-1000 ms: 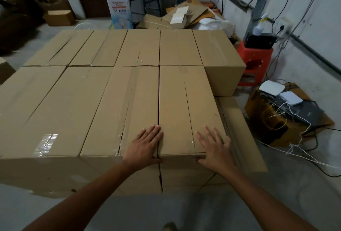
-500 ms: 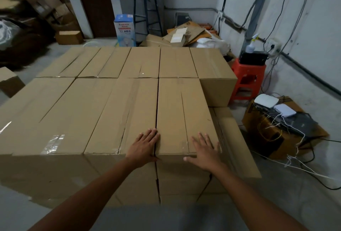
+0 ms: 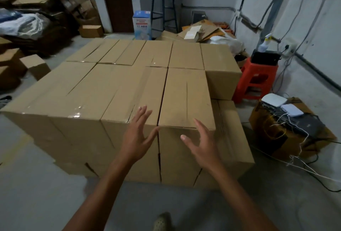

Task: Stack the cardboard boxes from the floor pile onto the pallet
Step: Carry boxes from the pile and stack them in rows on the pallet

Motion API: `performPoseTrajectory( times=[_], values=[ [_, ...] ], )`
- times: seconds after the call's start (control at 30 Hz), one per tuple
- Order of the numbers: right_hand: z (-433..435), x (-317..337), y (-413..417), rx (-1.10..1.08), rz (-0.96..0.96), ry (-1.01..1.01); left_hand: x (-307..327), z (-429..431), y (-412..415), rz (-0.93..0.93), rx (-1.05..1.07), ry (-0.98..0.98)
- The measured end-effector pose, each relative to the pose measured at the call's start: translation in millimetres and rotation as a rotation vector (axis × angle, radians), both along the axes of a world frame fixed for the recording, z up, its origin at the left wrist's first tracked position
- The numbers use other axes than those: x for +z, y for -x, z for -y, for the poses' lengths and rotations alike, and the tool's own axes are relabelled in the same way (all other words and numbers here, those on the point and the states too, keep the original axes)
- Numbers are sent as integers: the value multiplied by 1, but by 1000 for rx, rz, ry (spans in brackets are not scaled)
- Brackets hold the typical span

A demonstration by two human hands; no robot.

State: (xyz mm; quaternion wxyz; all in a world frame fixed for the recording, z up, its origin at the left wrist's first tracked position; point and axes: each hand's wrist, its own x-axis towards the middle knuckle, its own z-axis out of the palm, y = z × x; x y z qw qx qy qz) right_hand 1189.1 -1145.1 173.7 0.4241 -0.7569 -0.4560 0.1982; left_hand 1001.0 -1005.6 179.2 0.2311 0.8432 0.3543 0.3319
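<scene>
Both of the person's arms reach out toward the stacked cardboard boxes, a broad block of brown cartons packed side by side in two rows and more than one layer high. The left hand is spread wide, fingers straight and apart, holding nothing. It sits in front of the near top edge, just left of the seam between the two nearest cartons. The right hand is likewise splayed and holding nothing, palm turned inward, in front of the near right corner of the top box. That box lies between the two hands and just beyond them. Whether any fingertip touches the cardboard I cannot tell.

A lower box juts out at the stack's right side, one layer down. More loose cartons lie on the concrete floor far to the left, well apart from the hands. To the right stand a red plastic stool and an open carton carrying white devices and tangled cables. Behind the stack are a blue-and-white box and a tall dark stool.
</scene>
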Motion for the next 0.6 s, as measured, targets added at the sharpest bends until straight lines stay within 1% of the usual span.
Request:
performPoseTrajectory(
  times=[0.1, 0.27, 0.43, 0.6],
  values=[
    [20, 3, 35, 48, -82, -60, -8, 39, 46, 83, 84, 49],
    [33, -7, 101, 157, -179, -82, -23, 85, 134, 103, 283, 104],
    [19, -40, 172, 275, -175, -12, -50, 106, 228, 40, 488, 154],
    [-23, -59, 256, 419, -99, 68, -76, 97, 321, -19, 603, 215]
  ],
)
